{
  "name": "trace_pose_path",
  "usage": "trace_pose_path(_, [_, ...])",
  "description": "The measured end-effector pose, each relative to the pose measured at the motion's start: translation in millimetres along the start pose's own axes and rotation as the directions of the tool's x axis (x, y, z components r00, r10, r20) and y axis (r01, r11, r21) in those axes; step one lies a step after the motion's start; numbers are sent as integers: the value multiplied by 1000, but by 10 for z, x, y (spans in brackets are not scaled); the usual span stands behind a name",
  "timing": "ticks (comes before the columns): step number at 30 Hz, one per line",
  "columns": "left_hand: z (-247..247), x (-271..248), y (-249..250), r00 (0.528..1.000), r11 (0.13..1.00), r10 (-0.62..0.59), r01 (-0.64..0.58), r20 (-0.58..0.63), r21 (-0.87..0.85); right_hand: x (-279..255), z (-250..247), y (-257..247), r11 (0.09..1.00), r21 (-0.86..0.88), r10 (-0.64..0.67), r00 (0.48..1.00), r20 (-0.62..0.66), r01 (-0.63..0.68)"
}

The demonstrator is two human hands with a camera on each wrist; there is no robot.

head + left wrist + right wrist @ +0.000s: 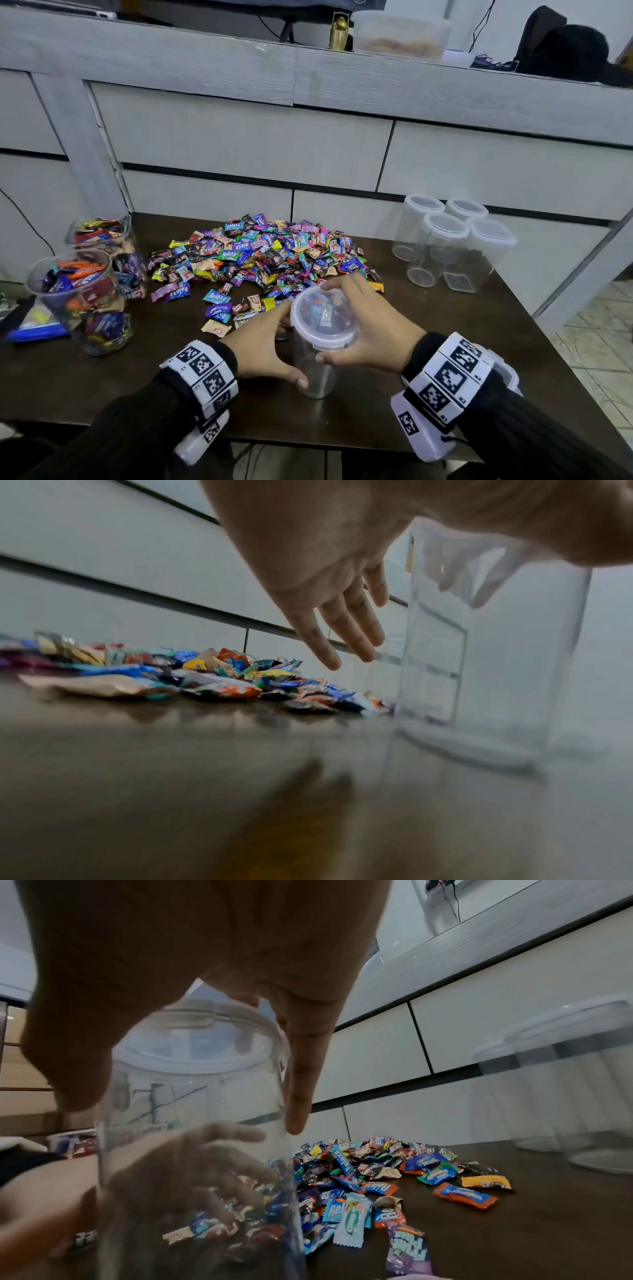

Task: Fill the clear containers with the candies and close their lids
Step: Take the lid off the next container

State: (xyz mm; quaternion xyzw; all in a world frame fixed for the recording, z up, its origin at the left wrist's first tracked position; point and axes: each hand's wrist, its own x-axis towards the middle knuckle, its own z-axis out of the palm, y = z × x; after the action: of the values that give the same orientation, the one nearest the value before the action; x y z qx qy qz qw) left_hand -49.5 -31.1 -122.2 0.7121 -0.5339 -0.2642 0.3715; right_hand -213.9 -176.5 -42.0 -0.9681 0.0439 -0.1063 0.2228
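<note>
While the clear container [320, 346] stood upright on the dark surface [445, 342] right in front of you, your right hand [370, 329] was wrapped around its top. Your right fingers [301, 1074] curled over the rim of the round lid [323, 317], with the thumb on the near side, so they were gripping the lid where it sat on the container. The container looked empty inside; the wrappers you could see through its wall lay behind it.

Your left hand [263, 346] was just beside the container on its left. Its fingers [346, 631] were straight and close together, reaching past the clear wall, and the thumb lay low against the near side of the container. I cannot tell if the other left fingers touched it.

The big pile of candies [260, 260] was spread on the surface just behind the container, in many bright wrappers. Two open containers full of candies [89, 281] stood at the far left of the surface, one behind the other. Four empty containers [452, 240] with their lids on stood close together at the far right, well apart from your hands. A blue packet [37, 329] lay at the left edge, near the full containers. Grey drawers [239, 144] rose behind the surface.
</note>
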Motion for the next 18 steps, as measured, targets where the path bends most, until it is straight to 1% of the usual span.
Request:
trace_pose_path(3, [20, 45, 108, 999, 990, 23, -27, -30, -141, 8, 24, 23, 1000, -4, -10, 1000, 9, 10])
trace_pose_path(6, [45, 107, 204, 999, 975, 39, -40, -6, -217, 13, -5, 56, 998, 62, -19, 999, 32, 17])
trace_pose_path(8, [58, 128, 251, 999, 968, 42, -34, 31, -248, 41, -65, 62, 982, 173, 64, 996, 70, -75])
trace_pose_path(10, [57, 136, 270, 998, 968, 39, -25, 52, -249, 93, -97, 69, 954, 244, 168, 984, 55, -176])
trace_pose_path(12, [51, 140, 272, 996, 969, 34, -14, 77, -245, 169, -98, 103, 946, 219, 248, 968, -21, -238])
trace_pose_path(13, [48, 145, 269, 996, 972, 28, -7, 89, -234, 208, -88, 116, 944, 193, 279, 960, -34, -267])
trace_pose_path(15, [46, 159, 267, 995, 978, 21, 1, 102, -210, 283, -72, 125, 936, 135, 328, 945, -6, -324])
trace_pose_path(18, [46, 173, 268, 995, 983, 14, 4, 100, -184, 364, -45, 126, 919, 121, 370, 927, 55, -374])
